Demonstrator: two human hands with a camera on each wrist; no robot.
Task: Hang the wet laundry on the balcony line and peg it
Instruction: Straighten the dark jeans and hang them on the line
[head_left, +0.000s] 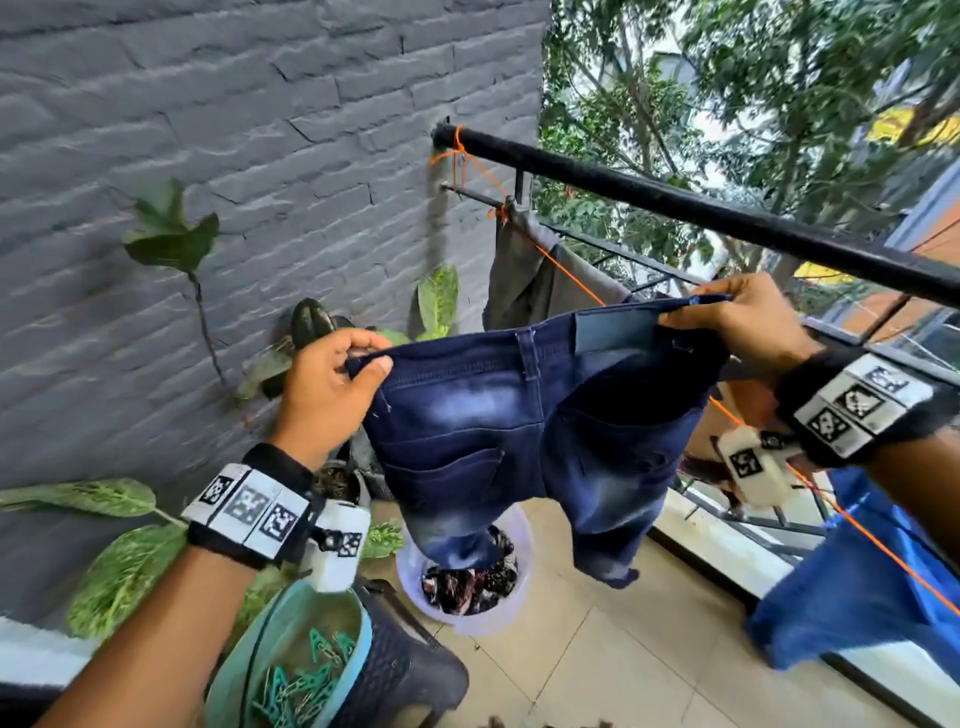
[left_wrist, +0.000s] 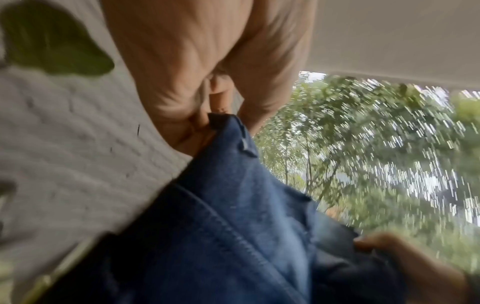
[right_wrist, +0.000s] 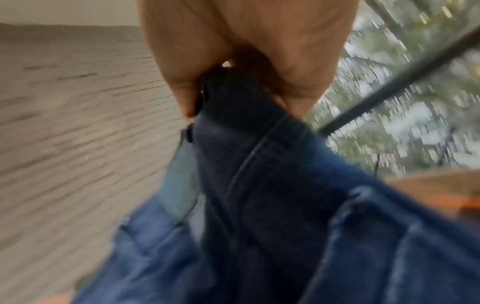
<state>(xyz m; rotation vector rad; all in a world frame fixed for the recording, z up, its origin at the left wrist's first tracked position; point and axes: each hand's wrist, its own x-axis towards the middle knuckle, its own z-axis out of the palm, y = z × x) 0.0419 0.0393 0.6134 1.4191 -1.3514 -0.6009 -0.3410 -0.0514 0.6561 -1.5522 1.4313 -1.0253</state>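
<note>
My left hand (head_left: 332, 382) pinches one end of the jeans' (head_left: 524, 441) waistband, my right hand (head_left: 748, 317) the other. The waistband runs left to right, rising rightward, legs hanging down over the bucket (head_left: 511, 605), near the orange line (head_left: 571, 275).

Jeans (head_left: 524, 441) hide part of the orange line (head_left: 571, 278).

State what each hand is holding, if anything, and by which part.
Both hands hold the blue jeans by the waistband: the left hand pinches its left end, the right hand its right end.
</note>
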